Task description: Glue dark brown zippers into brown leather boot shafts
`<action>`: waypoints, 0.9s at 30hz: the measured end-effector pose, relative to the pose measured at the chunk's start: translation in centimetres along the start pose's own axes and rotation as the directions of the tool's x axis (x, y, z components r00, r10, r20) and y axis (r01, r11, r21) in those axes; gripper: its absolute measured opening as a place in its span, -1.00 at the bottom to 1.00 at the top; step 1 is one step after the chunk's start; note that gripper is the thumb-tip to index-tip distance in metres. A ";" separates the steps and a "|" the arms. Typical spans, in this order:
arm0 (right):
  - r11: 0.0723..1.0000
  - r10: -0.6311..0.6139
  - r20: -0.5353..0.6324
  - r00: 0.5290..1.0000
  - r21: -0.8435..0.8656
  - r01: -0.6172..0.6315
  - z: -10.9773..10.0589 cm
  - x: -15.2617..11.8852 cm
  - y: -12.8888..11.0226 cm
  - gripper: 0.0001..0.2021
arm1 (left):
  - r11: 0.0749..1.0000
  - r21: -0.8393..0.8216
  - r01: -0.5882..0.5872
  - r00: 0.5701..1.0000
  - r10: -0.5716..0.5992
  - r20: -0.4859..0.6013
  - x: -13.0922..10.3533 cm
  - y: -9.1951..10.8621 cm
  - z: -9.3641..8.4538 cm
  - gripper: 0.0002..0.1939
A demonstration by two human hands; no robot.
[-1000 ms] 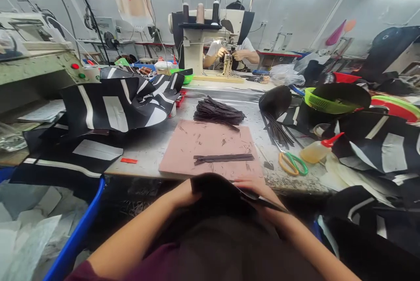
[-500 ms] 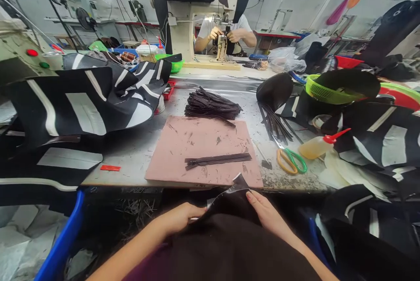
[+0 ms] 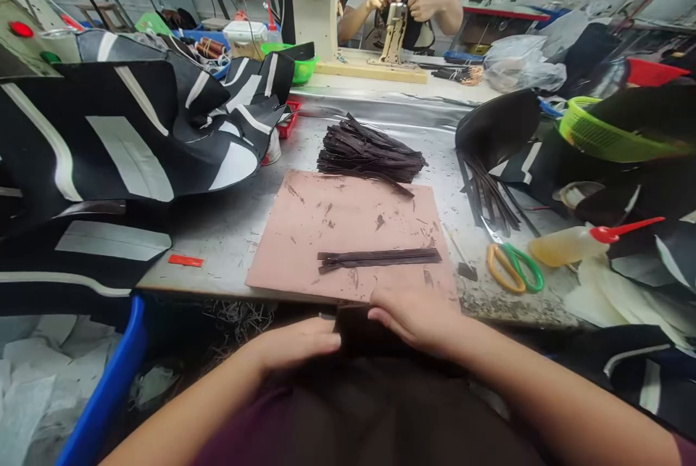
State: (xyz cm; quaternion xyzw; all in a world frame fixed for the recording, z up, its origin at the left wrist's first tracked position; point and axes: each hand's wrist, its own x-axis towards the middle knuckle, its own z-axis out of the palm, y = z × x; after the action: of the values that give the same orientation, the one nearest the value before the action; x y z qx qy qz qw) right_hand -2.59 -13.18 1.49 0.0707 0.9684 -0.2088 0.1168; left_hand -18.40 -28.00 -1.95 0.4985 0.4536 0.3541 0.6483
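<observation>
At the left side of the frame, large black panels with white strips [image 3: 90, 93] are lying in a heap on the grey metal-topped table [image 3: 217, 234]. Below them, in the lower left, a blue plastic bin [image 3: 117, 379] is holding whitish scraps [image 3: 32, 379]. A small flat red strip [image 3: 185, 261] is lying to the right of the heap. In the lower centre, the left hand [image 3: 296, 341] is touching the left edge of a dark brown, sheet-like piece [image 3: 356, 335] with its thumb; its other fingers are partly hidden, so I cannot tell if it is pinching. This piece is standing between the two hands, at the table's near edge. Above it, a dark zipper [image 3: 380, 258] is lying across a worn pink board [image 3: 304, 219], and a pile of dark zipper-like strips [image 3: 370, 151] is resting behind. The right hand [image 3: 418, 317] is pinching the piece's upper right edge between thumb and fingers. Farther right, scissors with orange and green handles [image 3: 514, 268] are lying beside a red-tipped bottle of yellowish liquid [image 3: 565, 245].
</observation>
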 end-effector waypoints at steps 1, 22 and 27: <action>0.998 0.049 0.067 0.997 0.037 -0.052 -0.1 0.6 0.3 -0.72 | 0.999 0.039 -0.015 0.993 0.019 -0.113 -0.1 -0.5 -0.3 -0.61; 0.999 0.033 0.217 0.976 -0.037 -0.025 -0.8 5.6 1.3 -0.70 | 0.058 0.990 0.127 0.768 0.626 -0.135 -1.2 -3.9 -2.6 -0.72; 0.998 0.023 0.227 0.974 -0.067 -0.008 -0.9 6.3 0.7 -0.73 | 0.071 0.975 0.213 0.729 0.652 -0.207 -2.3 -4.7 -2.5 -0.75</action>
State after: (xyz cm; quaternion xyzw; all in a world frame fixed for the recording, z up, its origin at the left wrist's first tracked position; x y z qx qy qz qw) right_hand -8.69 -11.59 0.35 0.0500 0.9543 -0.1827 0.2310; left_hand -21.54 -30.42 -6.14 0.7148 0.6593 0.2043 -0.1130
